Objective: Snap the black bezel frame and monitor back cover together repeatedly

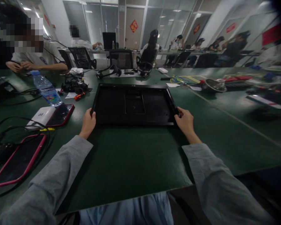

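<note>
A wide black rectangular monitor casing (112, 104) lies on the green table in front of me, with a raised rim and a squarish recess in its middle. My left hand (89, 122) grips its left edge, thumb on the near side. At the opposite short edge, my right hand (185, 120) is closed round the rim near the front corner. The fingers of both hands are partly hidden behind or under the casing.
To the left are a tilted water bottle (46, 89), a white box (41, 117), a phone (62, 115), a pink-rimmed phone (21, 159) and black cables. Headsets (109, 72) lie beyond the casing. A metal bowl (214, 85) sits at right. Several people work in the background.
</note>
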Action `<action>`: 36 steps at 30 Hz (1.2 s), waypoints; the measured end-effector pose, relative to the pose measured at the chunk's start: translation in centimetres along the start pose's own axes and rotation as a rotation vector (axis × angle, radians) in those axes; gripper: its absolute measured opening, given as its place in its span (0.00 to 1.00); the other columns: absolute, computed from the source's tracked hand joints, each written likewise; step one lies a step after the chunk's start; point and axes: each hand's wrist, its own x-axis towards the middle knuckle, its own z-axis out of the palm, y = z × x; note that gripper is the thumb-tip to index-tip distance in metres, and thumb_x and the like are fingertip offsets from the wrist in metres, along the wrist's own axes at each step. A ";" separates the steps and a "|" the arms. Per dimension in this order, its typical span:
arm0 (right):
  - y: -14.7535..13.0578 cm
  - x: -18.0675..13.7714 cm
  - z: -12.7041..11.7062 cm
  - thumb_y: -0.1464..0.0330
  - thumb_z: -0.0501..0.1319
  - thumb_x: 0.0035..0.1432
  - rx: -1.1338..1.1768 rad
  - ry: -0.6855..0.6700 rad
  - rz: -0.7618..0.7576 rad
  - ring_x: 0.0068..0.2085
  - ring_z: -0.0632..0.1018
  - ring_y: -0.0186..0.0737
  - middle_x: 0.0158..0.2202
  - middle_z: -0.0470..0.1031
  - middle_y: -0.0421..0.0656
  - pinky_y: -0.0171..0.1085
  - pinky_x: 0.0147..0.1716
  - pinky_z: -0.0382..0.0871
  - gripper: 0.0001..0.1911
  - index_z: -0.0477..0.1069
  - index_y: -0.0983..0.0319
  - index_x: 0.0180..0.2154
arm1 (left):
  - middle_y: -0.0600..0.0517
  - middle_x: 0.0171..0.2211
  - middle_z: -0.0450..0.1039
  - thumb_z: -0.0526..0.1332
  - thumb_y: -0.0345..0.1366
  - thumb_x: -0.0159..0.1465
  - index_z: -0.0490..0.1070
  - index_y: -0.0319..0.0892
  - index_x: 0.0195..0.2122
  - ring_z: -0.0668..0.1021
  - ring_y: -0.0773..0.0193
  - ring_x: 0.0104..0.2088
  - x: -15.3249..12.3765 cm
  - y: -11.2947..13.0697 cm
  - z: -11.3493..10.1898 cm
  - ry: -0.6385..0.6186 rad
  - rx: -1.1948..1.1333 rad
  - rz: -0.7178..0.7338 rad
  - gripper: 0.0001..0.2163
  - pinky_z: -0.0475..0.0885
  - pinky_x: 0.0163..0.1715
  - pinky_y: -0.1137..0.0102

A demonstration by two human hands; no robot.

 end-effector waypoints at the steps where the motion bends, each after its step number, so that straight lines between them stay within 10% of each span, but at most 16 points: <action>1: -0.2 0.0 0.2 0.69 0.59 0.52 0.024 -0.003 -0.008 0.39 0.79 0.45 0.44 0.78 0.52 0.50 0.51 0.77 0.28 0.78 0.66 0.56 | 0.39 0.57 0.75 0.55 0.37 0.69 0.70 0.39 0.58 0.77 0.49 0.59 -0.2 -0.2 -0.4 0.013 0.006 -0.009 0.17 0.68 0.64 0.52; 31: -0.7 -0.9 1.3 0.63 0.59 0.61 0.139 -0.082 -0.034 0.52 0.82 0.52 0.54 0.81 0.53 0.55 0.58 0.75 0.27 0.74 0.63 0.60 | 0.29 0.57 0.73 0.47 0.39 0.72 0.63 0.29 0.65 0.75 0.37 0.59 -2.5 -0.6 -3.4 -0.141 0.533 0.040 0.25 0.71 0.57 0.44; 36: -3.0 -1.0 0.2 0.58 0.55 0.66 0.029 0.059 -0.049 0.64 0.73 0.58 0.61 0.74 0.59 0.61 0.64 0.66 0.30 0.69 0.66 0.64 | 0.33 0.64 0.68 0.49 0.46 0.74 0.63 0.35 0.67 0.70 0.39 0.65 -3.5 2.1 -3.5 0.082 0.472 0.139 0.26 0.63 0.63 0.44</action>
